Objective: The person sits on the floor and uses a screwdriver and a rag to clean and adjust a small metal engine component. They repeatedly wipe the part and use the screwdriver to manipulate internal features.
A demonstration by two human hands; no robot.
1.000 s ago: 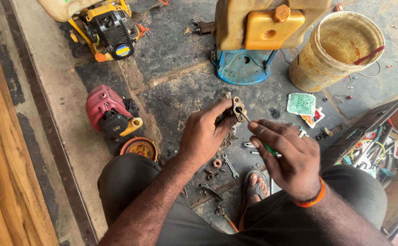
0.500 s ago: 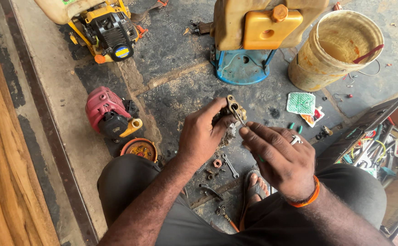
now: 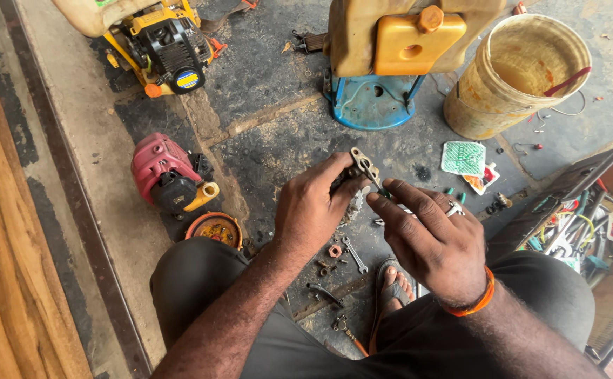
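My left hand [image 3: 311, 207] grips a small metal carburettor part [image 3: 360, 165] and holds it up over the oily floor between my knees. My right hand [image 3: 436, 238] pinches a thin screwdriver [image 3: 379, 184] whose tip rests on that part. A ring is on one finger of the right hand and an orange band on its wrist. The screwdriver's handle is hidden inside the fist. Below the hands lie a small spanner [image 3: 353, 254], a nut [image 3: 334, 250] and other loose bits.
A red small engine [image 3: 166, 172] and an orange round cover [image 3: 214, 229] sit to the left. A yellow engine [image 3: 163, 42], a yellow tank on a blue base [image 3: 373, 105] and a dirty bucket [image 3: 510, 77] stand ahead. An open toolbox [image 3: 587, 224] is at right.
My right hand has moved left and up from beside my knee to the metal part, bringing the screwdriver tip onto it. The left hand has held still.
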